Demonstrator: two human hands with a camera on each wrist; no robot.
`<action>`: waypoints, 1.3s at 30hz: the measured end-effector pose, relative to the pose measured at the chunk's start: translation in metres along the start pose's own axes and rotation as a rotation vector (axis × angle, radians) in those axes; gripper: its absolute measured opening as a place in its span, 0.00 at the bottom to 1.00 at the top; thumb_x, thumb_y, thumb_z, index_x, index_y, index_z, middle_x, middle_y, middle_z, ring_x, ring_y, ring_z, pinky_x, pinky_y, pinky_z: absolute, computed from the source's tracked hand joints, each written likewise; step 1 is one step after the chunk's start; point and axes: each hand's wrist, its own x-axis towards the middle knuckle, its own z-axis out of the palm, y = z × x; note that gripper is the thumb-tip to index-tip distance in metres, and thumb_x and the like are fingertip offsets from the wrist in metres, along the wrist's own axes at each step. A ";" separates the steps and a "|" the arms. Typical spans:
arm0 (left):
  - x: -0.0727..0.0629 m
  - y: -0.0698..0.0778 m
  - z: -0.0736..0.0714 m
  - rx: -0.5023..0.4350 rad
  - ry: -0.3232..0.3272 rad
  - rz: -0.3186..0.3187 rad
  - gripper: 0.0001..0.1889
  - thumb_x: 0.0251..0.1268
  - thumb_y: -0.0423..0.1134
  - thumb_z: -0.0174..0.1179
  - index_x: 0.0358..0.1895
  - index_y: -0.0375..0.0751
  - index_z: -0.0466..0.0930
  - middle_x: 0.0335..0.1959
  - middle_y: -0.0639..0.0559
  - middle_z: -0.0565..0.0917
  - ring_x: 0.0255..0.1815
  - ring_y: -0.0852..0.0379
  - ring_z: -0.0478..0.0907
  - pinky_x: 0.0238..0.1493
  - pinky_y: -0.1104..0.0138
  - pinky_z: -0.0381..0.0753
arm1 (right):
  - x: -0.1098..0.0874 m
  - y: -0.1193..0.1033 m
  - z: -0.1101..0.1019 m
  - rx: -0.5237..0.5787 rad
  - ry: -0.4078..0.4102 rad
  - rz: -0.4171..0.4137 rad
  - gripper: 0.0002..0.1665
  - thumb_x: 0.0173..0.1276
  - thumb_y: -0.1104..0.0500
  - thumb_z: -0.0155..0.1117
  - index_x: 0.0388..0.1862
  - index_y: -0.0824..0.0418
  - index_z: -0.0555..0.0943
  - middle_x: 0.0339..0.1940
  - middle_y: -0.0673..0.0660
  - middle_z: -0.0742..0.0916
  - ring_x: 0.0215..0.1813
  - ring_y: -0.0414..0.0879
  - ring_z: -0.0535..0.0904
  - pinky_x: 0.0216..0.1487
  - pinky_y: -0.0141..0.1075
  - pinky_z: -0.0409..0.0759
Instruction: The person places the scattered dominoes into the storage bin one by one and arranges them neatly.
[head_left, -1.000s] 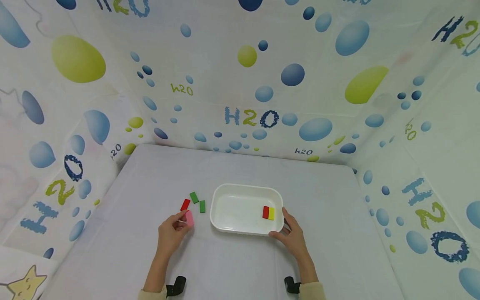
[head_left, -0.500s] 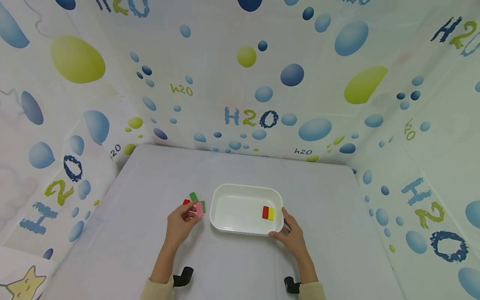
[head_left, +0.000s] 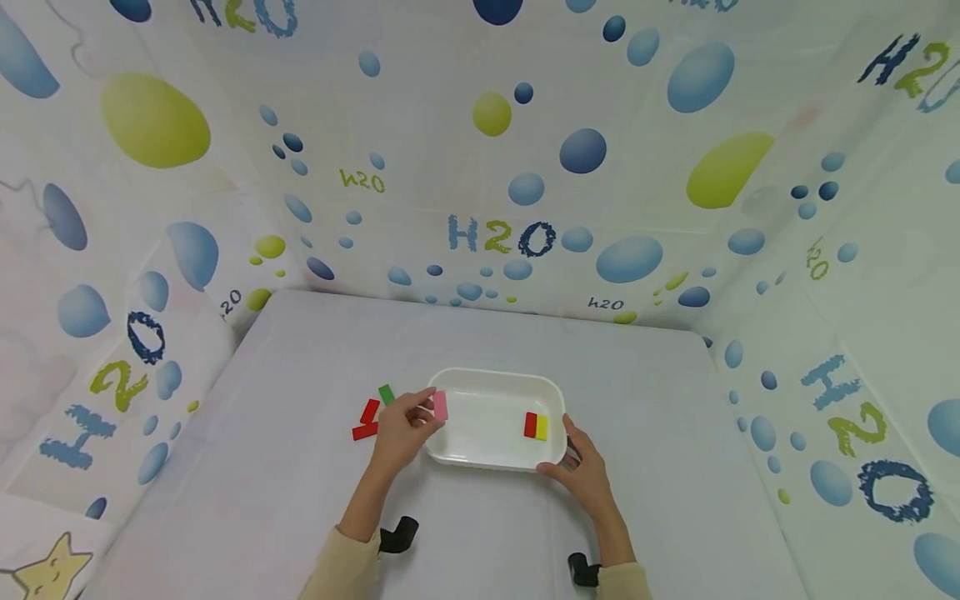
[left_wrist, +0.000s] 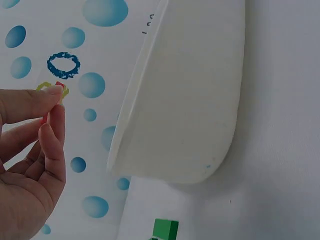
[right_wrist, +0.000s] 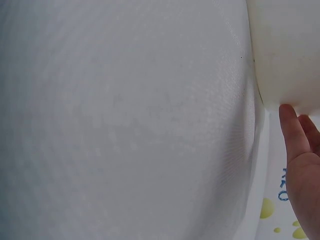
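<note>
My left hand [head_left: 406, 427] pinches a pink rectangular block [head_left: 440, 405] between thumb and fingers, over the left end of a white tray [head_left: 480, 457]. Only a sliver of the block shows between the fingertips in the left wrist view, where the tray's outer wall [left_wrist: 180, 100] stands beside the hand. Inside the tray, toward its right end, a red block [head_left: 530, 425] and a yellow block [head_left: 542, 427] lie side by side. My right hand [head_left: 587, 473] grips the tray's near right corner, thumb in front and fingers along the right side.
Left of the tray lie two red blocks [head_left: 365, 431] and a green block [head_left: 386, 394] on the white-covered table [head_left: 637, 383]. My left hand covers part of that area. Patterned sheeting [head_left: 420, 117] hangs behind the table and at both sides.
My left hand has carried the pink block rightward from beside the loose blocks to over the tray's left end, uncovering a second red block. The right hand and the tray have barely moved.
</note>
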 end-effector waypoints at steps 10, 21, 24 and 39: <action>0.022 0.013 0.040 0.033 -0.057 0.081 0.27 0.51 0.27 0.71 0.59 0.34 0.80 0.39 0.42 0.83 0.36 0.51 0.83 0.39 0.66 0.83 | 0.001 0.001 0.000 -0.007 -0.002 -0.015 0.61 0.47 0.54 0.82 0.78 0.51 0.59 0.72 0.60 0.70 0.71 0.59 0.69 0.62 0.43 0.74; 0.041 0.019 0.080 0.023 -0.148 0.050 0.27 0.50 0.25 0.70 0.57 0.31 0.80 0.36 0.41 0.82 0.35 0.50 0.84 0.33 0.67 0.83 | 0.001 -0.001 0.001 -0.004 0.002 -0.008 0.59 0.49 0.56 0.81 0.78 0.51 0.59 0.72 0.60 0.70 0.71 0.59 0.69 0.62 0.42 0.74; 0.043 0.019 0.090 0.041 -0.188 0.011 0.26 0.50 0.26 0.70 0.58 0.31 0.80 0.36 0.42 0.83 0.34 0.51 0.82 0.33 0.67 0.82 | 0.002 0.000 0.000 -0.002 0.001 -0.014 0.58 0.50 0.56 0.80 0.78 0.51 0.60 0.72 0.61 0.70 0.71 0.59 0.69 0.62 0.43 0.74; 0.042 0.010 0.129 0.153 -0.292 -0.053 0.25 0.53 0.27 0.69 0.58 0.33 0.80 0.30 0.47 0.80 0.30 0.57 0.72 0.32 0.70 0.77 | 0.001 0.003 0.001 0.001 0.011 -0.036 0.57 0.50 0.59 0.80 0.77 0.52 0.60 0.71 0.61 0.71 0.70 0.59 0.70 0.61 0.42 0.74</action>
